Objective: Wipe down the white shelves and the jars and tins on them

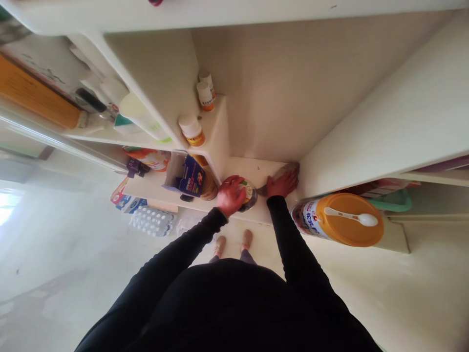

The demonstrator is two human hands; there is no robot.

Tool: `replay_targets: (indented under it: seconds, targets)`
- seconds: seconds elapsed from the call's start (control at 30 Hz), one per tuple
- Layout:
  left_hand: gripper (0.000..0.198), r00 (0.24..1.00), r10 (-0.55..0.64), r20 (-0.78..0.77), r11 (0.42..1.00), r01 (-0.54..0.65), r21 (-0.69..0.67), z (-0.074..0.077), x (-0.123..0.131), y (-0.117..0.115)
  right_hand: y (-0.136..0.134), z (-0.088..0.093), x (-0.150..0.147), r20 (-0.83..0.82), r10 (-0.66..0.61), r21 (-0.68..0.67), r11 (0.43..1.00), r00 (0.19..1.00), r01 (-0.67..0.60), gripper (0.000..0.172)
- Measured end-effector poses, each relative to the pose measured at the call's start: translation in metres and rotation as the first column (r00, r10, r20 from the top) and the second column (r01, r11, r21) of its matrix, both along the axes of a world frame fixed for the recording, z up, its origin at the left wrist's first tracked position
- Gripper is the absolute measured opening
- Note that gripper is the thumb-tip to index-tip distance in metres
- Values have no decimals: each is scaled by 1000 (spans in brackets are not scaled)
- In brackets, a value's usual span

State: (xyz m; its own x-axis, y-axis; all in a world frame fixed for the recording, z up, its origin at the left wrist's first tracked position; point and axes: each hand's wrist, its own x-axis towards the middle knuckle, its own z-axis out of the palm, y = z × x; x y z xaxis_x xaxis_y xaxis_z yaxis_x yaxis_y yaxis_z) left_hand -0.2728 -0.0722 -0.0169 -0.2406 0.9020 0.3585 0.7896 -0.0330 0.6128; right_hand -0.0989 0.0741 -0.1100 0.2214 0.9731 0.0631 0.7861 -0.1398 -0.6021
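Observation:
I look steeply down at a cream shelf (256,168) in a cabinet. My left hand (230,194) is wrapped over a small round jar (249,194) with a patterned label, at the shelf's front edge. My right hand (281,185) presses on a greyish cloth (289,169) in the shelf's back right corner; its fingers lie bent over the cloth. Both arms wear black sleeves.
A large tin with an orange lid and white spoon (339,219) stands right of the shelf. Orange-capped bottles (192,130) sit on side ledges. A blue box (190,178), cartons and a pack of water bottles (151,221) lie left. My feet (232,243) show below.

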Motion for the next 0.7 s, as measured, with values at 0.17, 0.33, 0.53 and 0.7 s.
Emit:
replay_targets:
  seconds: [0.17,0.33,0.53,0.7]
  targets:
    - [36,1000,0,0,1000,0,-11,0,0,0,43,13,-14,72,-86,-33,996,994,88,72]
    - [36,1000,-3,14,1000,3,-9,2,0,0,18,14,19,89,150,-45,988,985,-147,59]
    - [35,1000,-10,18,1000,11,-25,3,-1,1,-8,9,13,158,42,-110,994,987,-25,83]
    - [34,1000,-8,0,1000,8,-29,2,-1,1,44,22,-11,141,-67,-128,988,988,85,75]
